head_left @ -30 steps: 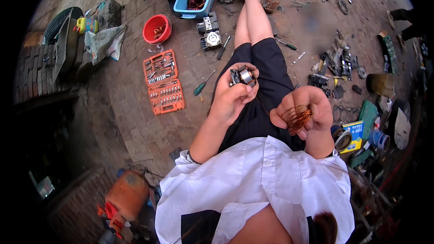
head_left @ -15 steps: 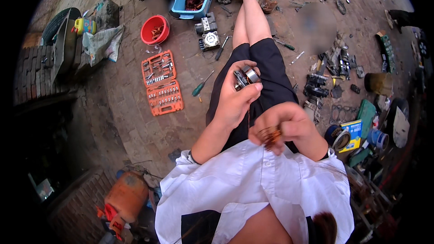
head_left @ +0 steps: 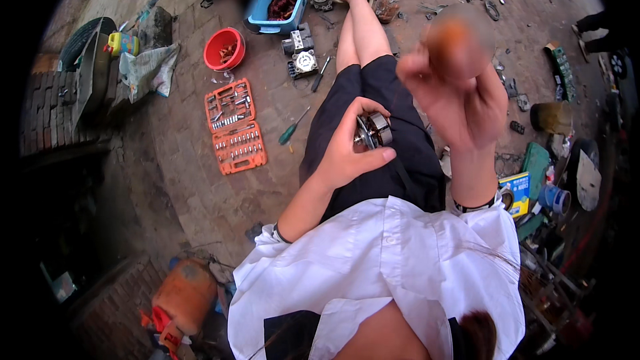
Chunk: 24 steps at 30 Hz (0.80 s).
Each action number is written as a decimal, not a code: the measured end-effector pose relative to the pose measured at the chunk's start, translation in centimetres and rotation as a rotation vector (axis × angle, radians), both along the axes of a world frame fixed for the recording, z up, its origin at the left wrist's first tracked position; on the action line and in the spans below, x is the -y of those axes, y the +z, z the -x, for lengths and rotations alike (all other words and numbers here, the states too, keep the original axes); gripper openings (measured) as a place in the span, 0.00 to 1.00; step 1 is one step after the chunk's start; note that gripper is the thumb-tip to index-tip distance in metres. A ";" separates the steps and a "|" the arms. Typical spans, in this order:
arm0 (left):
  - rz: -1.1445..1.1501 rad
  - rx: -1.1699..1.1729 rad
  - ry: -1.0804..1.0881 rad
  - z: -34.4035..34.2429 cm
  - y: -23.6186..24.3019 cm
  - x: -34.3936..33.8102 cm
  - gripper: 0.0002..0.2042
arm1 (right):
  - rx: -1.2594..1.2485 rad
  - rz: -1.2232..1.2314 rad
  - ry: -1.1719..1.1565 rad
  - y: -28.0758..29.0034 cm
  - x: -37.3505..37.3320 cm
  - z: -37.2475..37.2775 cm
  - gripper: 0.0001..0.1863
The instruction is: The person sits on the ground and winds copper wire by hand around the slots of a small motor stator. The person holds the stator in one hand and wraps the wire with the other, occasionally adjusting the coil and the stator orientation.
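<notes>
Over my lap, my left hand [head_left: 343, 160] is closed around a round metal motor part [head_left: 376, 129], with the thumb stretched along its near side. My right hand [head_left: 463, 110] is raised to the right, above my knee, its palm partly showing and its fingers curled. A tangle of copper wire [head_left: 456, 41] sits at these fingers; it is heavily blurred, and the fingertips are hidden in the blur. The two hands are well apart.
An orange socket set [head_left: 235, 127] lies unfolded on the brick floor, beside a green screwdriver [head_left: 288, 135]. Further off are a red bucket [head_left: 225, 49] and a blue basin [head_left: 279, 5] with reddish scrap. A gas cylinder [head_left: 185, 293] stands at lower left; cans and metal parts crowd the right.
My right hand has swung up and away to the right with the copper wire, from close to my shirt. My left hand has turned slightly and still holds the motor part.
</notes>
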<state>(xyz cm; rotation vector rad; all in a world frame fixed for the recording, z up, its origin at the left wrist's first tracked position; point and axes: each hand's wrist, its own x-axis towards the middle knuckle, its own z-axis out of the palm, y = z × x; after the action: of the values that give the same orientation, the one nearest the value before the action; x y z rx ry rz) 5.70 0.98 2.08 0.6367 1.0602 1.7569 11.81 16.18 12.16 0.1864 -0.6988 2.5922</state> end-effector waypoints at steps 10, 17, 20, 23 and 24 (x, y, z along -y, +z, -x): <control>0.281 -0.654 0.112 -2.1 2.1 0.2 0.19 | 0.052 -0.108 0.095 -0.5 0.4 1.0 0.14; -0.077 -0.100 0.155 -2.3 0.8 1.7 0.18 | 0.034 0.114 -0.179 -1.1 -4.2 -3.3 0.12; -0.207 0.508 0.038 -1.0 1.4 2.0 0.15 | 0.005 0.108 -0.226 -1.3 -3.5 -6.7 0.09; -0.203 0.763 0.127 -0.4 0.7 1.6 0.11 | 0.045 -0.048 -0.122 -0.8 -0.9 -9.2 0.05; -0.192 0.811 0.147 -0.1 0.5 1.3 0.10 | 0.143 -0.068 -0.139 -0.5 0.2 -9.8 0.04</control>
<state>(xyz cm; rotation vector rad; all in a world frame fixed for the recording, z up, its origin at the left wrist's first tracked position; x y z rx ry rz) 5.85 -0.29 2.62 -0.0760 0.3819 1.9879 21.63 15.95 11.69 -0.0262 -0.8206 2.4686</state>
